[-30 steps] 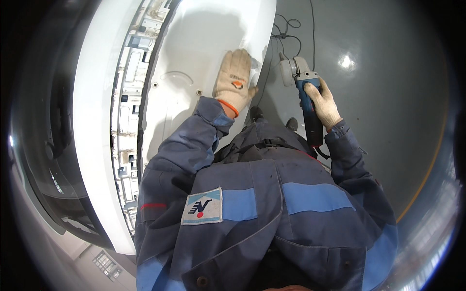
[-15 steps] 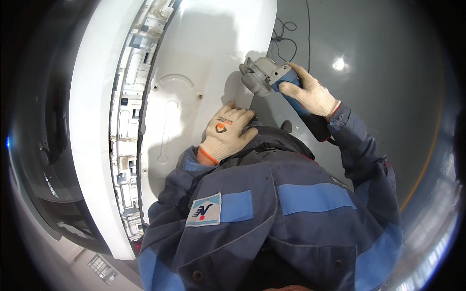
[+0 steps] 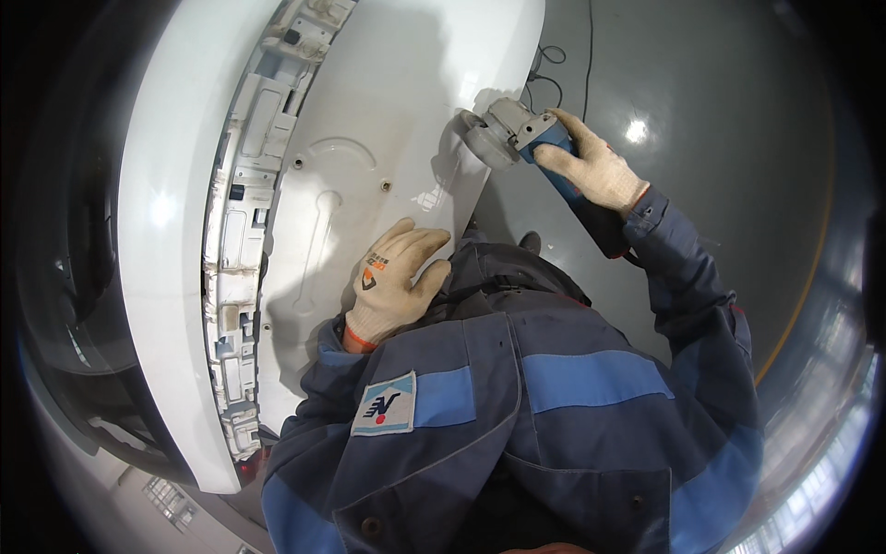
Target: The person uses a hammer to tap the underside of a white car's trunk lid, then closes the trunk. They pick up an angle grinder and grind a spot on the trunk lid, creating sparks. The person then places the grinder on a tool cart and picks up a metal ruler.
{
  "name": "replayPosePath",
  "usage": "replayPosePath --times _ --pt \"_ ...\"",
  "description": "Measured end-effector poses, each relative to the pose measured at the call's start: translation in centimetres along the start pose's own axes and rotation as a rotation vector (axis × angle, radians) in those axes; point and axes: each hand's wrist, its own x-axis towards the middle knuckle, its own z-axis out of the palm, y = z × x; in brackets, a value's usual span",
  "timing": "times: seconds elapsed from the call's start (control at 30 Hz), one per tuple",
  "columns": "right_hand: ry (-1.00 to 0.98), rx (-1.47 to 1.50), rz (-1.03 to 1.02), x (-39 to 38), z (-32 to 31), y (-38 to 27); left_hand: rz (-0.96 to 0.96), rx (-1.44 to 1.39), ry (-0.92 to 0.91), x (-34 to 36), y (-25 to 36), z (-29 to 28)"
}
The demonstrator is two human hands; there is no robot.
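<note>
Lower and further left than in the earlier frame, the gloved left hand [image 3: 399, 277] is empty over or beside the smooth, glossy white panel [image 3: 397, 88], fingers slightly bent and thumb apart, though whether it touches cannot be told. At the panel's right edge is the blue-and-black angle grinder [image 3: 554, 146], with its grey metal head [image 3: 508, 115] and pale, rounded wheel or guard [image 3: 492, 148], the gloved right hand's [image 3: 595, 171] fingers clamped around its body. It looks rigid and probably head-heavy, best gripped along that long barrel, clear of the wheel.
</note>
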Motion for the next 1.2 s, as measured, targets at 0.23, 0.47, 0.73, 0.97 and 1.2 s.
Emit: replayPosePath --times 0.23,0.47,0.73,0.97,1.2 --pt "0.009 -0.036 -0.099 1.0 -0.5 1.2 -0.028 -0.014 0.033 -0.1 -0.2 0.2" --pt "-0.012 -0.023 -0.098 0.9 -1.0 0.8 -0.019 -0.021 0.043 -0.2 -0.4 0.3" --pt "0.010 -0.052 -0.117 1.6 -1.0 1.5 -0.022 -0.017 0.033 0.1 -0.3 0.1" --pt "-0.008 -0.042 -0.104 1.3 -1.0 0.7 0.005 -0.013 0.044 0.2 -0.1 0.1" --pt "0.046 0.023 -0.118 1.2 -0.5 1.0 0.002 -0.010 0.034 0.3 -0.1 0.0"
